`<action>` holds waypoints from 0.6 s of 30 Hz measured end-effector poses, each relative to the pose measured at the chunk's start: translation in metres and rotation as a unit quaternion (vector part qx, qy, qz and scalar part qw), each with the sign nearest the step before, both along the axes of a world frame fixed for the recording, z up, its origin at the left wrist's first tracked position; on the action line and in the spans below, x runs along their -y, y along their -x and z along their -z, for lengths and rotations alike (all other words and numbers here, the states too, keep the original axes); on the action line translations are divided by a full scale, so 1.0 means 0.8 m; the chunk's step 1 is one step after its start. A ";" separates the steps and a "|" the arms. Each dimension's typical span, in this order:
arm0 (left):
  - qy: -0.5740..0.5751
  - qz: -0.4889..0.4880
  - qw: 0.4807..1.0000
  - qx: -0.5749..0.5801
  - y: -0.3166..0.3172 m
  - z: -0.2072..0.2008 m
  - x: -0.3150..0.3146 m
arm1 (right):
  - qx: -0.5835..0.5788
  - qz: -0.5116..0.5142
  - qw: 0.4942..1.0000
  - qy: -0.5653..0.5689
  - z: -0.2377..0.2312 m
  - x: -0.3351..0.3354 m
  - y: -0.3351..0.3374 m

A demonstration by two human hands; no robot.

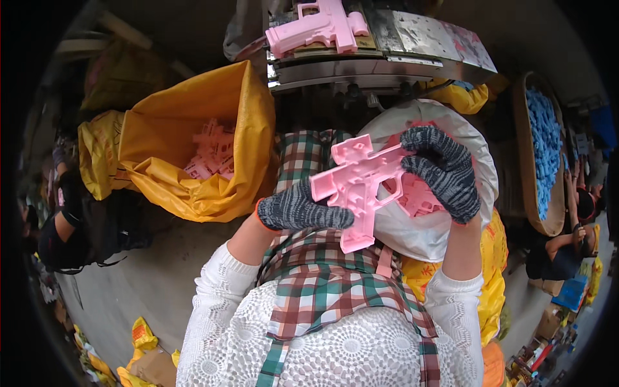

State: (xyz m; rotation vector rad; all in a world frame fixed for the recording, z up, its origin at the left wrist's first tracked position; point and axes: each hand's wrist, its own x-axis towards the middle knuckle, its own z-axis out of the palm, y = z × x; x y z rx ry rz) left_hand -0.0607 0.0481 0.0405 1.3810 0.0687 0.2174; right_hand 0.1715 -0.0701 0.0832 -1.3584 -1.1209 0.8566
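Observation:
A pink plastic toy gun shell (pixel 362 180) is held up over my lap, its hollow, ribbed inner side showing. My left hand (pixel 300 208), in a dark grey knitted glove, grips it at the left, with the thumb laid across the front and the other fingers mostly hidden behind. At the right end, the gloved fingers of my right hand (pixel 445 171) pinch the shell's narrow tip. Behind my right hand stands a white sack (pixel 480 142) with more pink plastic parts (pixel 416 197) inside.
To the left, a yellow sack (pixel 255 122) holds pink parts (pixel 213 151). Ahead is a metal workbench fixture (pixel 419 42) bearing another pink toy gun piece (pixel 319 29). A long basket of blue pieces (pixel 545 151) stands at the right. Other people are at both sides.

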 end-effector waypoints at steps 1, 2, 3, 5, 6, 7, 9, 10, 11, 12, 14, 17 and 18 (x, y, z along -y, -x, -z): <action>0.021 -0.026 0.999 0.004 0.000 0.011 0.006 | -0.020 -0.019 1.000 0.005 -0.003 -0.004 0.001; 0.042 -0.052 0.998 0.009 -0.002 0.030 0.011 | -0.021 0.002 1.000 -0.009 -0.004 -0.009 0.007; 0.203 -0.037 0.976 0.065 -0.025 0.031 0.017 | -0.019 0.003 1.000 -0.012 -0.005 -0.010 0.011; 0.404 -0.063 0.912 -0.017 -0.013 0.014 0.026 | 0.084 0.048 0.995 -0.026 -0.007 -0.012 0.014; 0.364 -0.088 0.927 -0.024 -0.017 0.010 0.022 | 0.149 0.069 0.986 0.002 -0.005 -0.013 0.012; 0.360 -0.090 0.928 -0.023 -0.016 0.001 0.018 | 0.149 0.067 0.987 -0.002 -0.010 -0.012 0.012; -0.173 -0.146 0.972 -0.057 -0.022 -0.024 0.012 | 0.224 0.101 0.969 -0.030 -0.028 -0.002 0.011; -0.261 -0.198 0.942 -0.067 -0.016 -0.012 0.009 | 0.204 0.035 0.978 0.027 -0.039 0.011 0.008; -0.416 -0.241 0.872 -0.093 -0.014 -0.007 0.012 | 0.206 0.033 0.978 0.023 -0.053 0.016 0.017; -0.442 -0.230 0.859 -0.121 -0.018 -0.015 0.012 | 0.248 -0.035 0.968 0.016 -0.066 0.020 0.029; -0.470 -0.218 0.843 -0.146 -0.026 -0.028 0.014 | 0.334 -0.083 0.939 0.001 -0.063 0.025 0.053; -0.555 -0.216 0.779 -0.196 -0.030 -0.038 0.017 | 0.329 -0.030 0.944 0.012 -0.057 0.015 0.064; -0.575 -0.224 0.768 -0.173 -0.034 -0.043 0.012 | 0.349 -0.029 0.936 -0.025 -0.057 0.012 0.051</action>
